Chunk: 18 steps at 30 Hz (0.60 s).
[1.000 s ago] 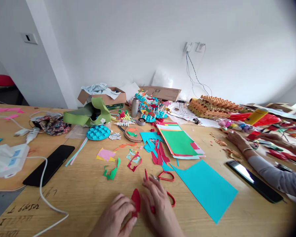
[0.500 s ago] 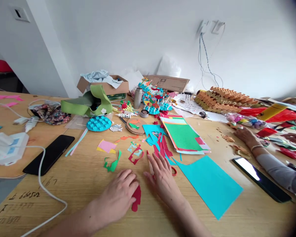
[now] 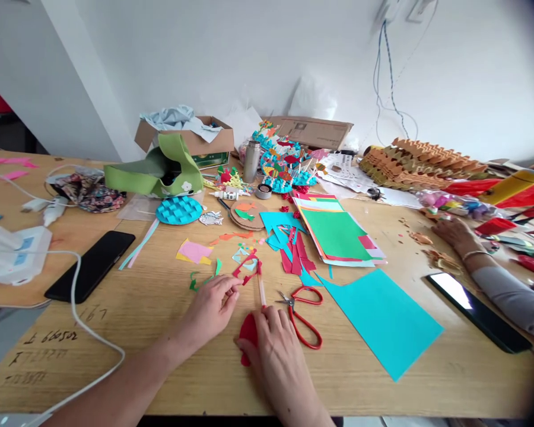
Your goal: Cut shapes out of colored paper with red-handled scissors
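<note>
Pressing red paper (image 3: 248,337) under right hand (image 3: 276,350), fingers flat on it, grip unclear | left hand (image 3: 209,311): fingers loosely open, holding nothing

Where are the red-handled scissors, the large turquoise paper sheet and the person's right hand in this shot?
red-handled scissors (image 3: 299,335), head view, on the lower red handle loop
large turquoise paper sheet (image 3: 378,323), head view, on the middle of the sheet
person's right hand (image 3: 273,347), head view, on the back of the hand
</note>
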### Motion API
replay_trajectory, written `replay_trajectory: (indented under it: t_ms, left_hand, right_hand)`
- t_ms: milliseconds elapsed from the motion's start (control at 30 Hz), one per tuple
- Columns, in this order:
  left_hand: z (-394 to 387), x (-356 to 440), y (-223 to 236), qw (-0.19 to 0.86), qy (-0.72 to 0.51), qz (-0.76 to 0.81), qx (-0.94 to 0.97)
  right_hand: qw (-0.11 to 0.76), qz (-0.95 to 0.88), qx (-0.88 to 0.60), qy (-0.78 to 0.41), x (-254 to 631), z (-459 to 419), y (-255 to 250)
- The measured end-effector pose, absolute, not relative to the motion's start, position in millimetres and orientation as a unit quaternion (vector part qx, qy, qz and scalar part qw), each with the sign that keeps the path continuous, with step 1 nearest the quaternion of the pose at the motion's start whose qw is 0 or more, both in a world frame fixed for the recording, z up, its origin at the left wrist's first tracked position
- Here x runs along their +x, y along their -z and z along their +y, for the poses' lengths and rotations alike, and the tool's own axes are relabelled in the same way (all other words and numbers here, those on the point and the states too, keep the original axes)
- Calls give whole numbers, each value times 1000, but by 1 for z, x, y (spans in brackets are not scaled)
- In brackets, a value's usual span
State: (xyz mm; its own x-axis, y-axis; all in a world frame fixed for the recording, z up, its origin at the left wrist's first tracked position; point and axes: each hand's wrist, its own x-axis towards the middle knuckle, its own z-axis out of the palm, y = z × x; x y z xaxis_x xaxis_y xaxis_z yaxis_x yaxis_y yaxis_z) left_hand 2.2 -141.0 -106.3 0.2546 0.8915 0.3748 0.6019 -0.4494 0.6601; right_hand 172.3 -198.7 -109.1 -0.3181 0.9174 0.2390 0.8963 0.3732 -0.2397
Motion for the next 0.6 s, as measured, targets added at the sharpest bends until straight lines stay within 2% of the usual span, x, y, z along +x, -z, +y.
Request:
replay_trajectory:
  t_ms: [100,367,600]
  left_hand:
    - [-144,5,104,202,-362,487,769]
    - [-149,8,106,241,-355,480,765]
    - [-148,10,110,366,-342,498,708]
  right_hand:
    - [188,-801,-568,-27,170,-202,119]
    - [228,-769,-585,-118,172,-203,120]
    - [260,-761,-555,-213,176,-205,125]
